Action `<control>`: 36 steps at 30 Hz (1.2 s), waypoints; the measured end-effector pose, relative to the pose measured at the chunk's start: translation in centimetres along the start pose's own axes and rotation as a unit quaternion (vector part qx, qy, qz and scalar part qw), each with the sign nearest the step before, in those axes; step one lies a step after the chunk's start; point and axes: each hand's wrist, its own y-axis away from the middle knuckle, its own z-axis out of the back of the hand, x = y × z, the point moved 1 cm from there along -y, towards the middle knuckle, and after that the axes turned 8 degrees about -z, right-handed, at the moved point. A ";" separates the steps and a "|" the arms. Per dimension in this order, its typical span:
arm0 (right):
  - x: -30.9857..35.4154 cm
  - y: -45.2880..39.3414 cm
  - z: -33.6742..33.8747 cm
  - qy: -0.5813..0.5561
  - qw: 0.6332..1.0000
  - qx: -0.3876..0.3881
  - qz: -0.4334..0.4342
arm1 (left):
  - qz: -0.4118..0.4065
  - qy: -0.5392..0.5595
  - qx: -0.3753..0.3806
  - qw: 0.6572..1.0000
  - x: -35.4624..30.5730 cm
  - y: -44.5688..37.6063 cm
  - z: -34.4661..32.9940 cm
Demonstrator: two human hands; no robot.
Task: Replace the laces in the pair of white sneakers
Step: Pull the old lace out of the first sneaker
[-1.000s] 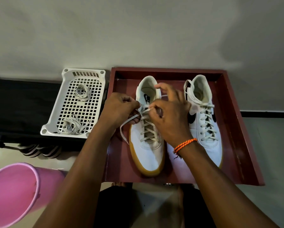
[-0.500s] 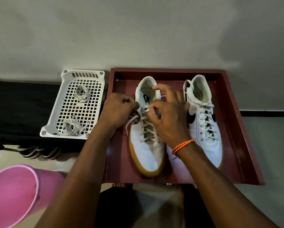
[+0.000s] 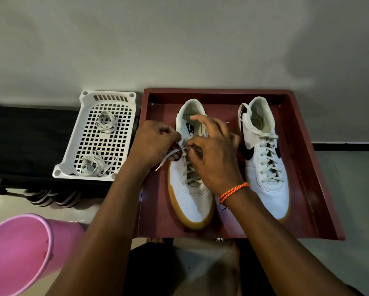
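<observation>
working at the top eyelets, the left hand (image 3: 155, 144) pinched the lace (image 3: 168, 157) near its free end, likely to keep it taut, while the right hand (image 3: 211, 154) pinched the strand at the eyelet, index finger lifted; what its fingertips gripped was partly hidden. the left sneaker (image 3: 190, 189) sat in the red tray (image 3: 307, 167), white with a gum sole, crossings laced almost to the top. the right sneaker (image 3: 264, 167) beside it looked fully laced, ends untied.

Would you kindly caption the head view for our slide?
Both hands, left and right, thread a lace through the left sneaker in a red tray.
</observation>
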 end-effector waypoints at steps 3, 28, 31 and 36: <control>-0.3 -0.3 0.4 -0.066 0.997 -0.024 -0.012 | -0.002 -0.010 -0.002 1.000 -0.1 0.0 0.0; -2.8 -1.9 4.1 -0.269 0.896 -0.311 -0.170 | -0.066 -0.172 -0.039 0.982 -0.1 0.1 0.2; -3.7 -1.6 3.1 -0.058 0.960 -0.181 -0.203 | -0.084 -0.230 -0.060 0.968 -0.2 0.1 0.2; -3.6 -0.8 1.8 -0.014 0.983 -0.074 -0.168 | -0.117 -0.287 -0.096 0.946 -0.1 0.1 -0.1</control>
